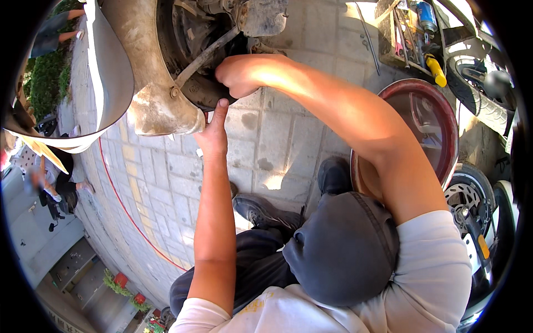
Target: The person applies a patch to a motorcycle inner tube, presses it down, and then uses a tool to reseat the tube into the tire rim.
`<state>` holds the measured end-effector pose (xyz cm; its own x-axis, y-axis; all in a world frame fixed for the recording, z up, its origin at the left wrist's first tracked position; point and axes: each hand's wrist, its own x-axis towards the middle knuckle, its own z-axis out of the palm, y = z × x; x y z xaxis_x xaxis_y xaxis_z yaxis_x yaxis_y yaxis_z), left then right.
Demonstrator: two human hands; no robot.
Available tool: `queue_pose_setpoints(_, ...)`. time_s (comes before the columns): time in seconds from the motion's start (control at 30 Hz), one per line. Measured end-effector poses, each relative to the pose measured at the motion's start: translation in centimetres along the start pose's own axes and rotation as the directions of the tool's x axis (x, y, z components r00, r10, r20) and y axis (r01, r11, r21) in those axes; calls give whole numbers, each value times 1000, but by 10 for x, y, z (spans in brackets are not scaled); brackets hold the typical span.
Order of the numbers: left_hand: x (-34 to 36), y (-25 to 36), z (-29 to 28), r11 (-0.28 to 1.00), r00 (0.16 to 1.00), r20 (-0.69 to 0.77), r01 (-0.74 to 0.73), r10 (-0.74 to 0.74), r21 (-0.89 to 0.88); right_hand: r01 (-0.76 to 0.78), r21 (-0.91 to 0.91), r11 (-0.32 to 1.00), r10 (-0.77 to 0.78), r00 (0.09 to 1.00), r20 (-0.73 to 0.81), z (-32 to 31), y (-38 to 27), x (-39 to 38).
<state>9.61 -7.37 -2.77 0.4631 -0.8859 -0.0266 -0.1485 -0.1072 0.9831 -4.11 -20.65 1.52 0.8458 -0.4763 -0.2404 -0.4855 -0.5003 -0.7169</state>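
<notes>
A dusty, mud-stained mudguard [158, 105] curves around a dark wheel hollow in front of me, crossed by a dirty metal strut [208, 58]. My left hand [214, 133] grips the mudguard's lower edge, thumb pointing up along the dark inner rim; its other fingers are hidden behind the edge. Just above it, my right hand [239, 76] reaches into the hollow with its fingers curled closed. What those fingers hold is hidden in the shadow. A dirty metal part [264, 16] sticks out above my right hand.
A dark red tub [452, 139] of water stands beside my right arm. Beyond it are a wooden tool box [391, 41], a blue can [426, 16], a yellow-handled tool [436, 69] and motorcycle wheels [469, 194]. A red hose [125, 208] crosses the paving. People are at the left.
</notes>
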Motion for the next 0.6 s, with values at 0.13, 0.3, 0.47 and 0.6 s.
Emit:
queue_pose_setpoints(0.13, 2, -8, -10, 999, 999, 40, 29, -30, 33, 4, -200, 980, 42, 974, 225, -16, -17, 11)
queue_pose_setpoints(0.3, -1, -22, 1, 996, 999, 8, -48, 49, -75, -77, 107, 991, 62, 988, 139, 2, 21, 15)
queue_pose_setpoints(0.47, 2, -61, 19, 999, 999, 13, -33, 33, 1, 299, 566, 769, -28, 899, -436, 62, 34, -16)
queue_pose_setpoints(0.6, 21, -89, 29, 995, 997, -9, 72, -73, -73, 193, 195, 962, 11, 681, -732, 79, 2, -39)
